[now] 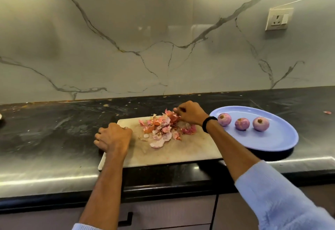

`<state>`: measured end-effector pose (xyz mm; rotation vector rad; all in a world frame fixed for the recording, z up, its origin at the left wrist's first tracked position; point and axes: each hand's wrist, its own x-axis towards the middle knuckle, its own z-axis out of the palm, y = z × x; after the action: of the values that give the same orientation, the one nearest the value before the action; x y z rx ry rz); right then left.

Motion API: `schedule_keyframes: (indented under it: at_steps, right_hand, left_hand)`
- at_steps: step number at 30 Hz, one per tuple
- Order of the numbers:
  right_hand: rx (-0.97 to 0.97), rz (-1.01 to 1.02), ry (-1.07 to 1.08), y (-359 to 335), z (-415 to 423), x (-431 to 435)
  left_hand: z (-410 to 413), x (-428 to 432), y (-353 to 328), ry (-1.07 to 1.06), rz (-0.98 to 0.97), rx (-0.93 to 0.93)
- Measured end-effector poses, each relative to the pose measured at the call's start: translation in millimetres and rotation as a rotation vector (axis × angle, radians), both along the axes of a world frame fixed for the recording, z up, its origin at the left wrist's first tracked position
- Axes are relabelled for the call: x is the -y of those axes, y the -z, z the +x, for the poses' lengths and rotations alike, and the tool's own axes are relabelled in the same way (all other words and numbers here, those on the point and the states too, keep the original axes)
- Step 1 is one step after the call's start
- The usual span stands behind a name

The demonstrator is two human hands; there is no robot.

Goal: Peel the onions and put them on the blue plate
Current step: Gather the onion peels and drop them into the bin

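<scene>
Peeled onions point(242, 124) on blue plate point(272, 143); right grip point(190, 114) seemingly round skins point(161, 130), left grip point(113, 136) round board point(172, 154) edge.

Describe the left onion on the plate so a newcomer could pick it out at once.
On the right of the black counter lies a blue plate holding three peeled onions in a row. The left onion sits by the plate's rim, beside the black wristband; alone of the three, it is the one nearest the cutting board.
</scene>
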<state>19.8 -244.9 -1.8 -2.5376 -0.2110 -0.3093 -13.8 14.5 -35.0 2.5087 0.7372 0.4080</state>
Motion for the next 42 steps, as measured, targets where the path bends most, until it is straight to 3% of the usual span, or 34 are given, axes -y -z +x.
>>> schedule_keyframes:
  at_steps: [3, 5, 9, 15, 27, 33, 42]
  right_hand:
    - [0.160, 0.037, 0.051, -3, -32, 4]
    - [0.239, 0.037, 0.202, -2, -54, 9]
    - [0.120, -0.060, 0.468, 11, -88, 19]
    - [0.054, -0.314, 0.517, 25, -112, 5]
    - [-0.035, -0.287, 0.453, 27, -112, -4]
    - [-0.123, -0.069, 0.551, 15, -95, -12]
    - [-0.143, 0.223, 0.664, -3, -77, -3]
  left_hand:
    - [-5, -4, 0, -0.011, 0.016, -0.025]
    - [-8, -5, 0, -0.019, 0.028, -0.041]
    - [-13, -4, 0, -0.022, 0.045, -0.055]
    - [-17, -5, -2, -0.007, 0.081, -0.094]
    - [-20, -24, 5, -0.011, 0.111, -0.041]
    - [-21, -17, -2, -0.024, 0.109, -0.072]
    - [-12, -35, -5, -0.065, -0.190, 0.010]
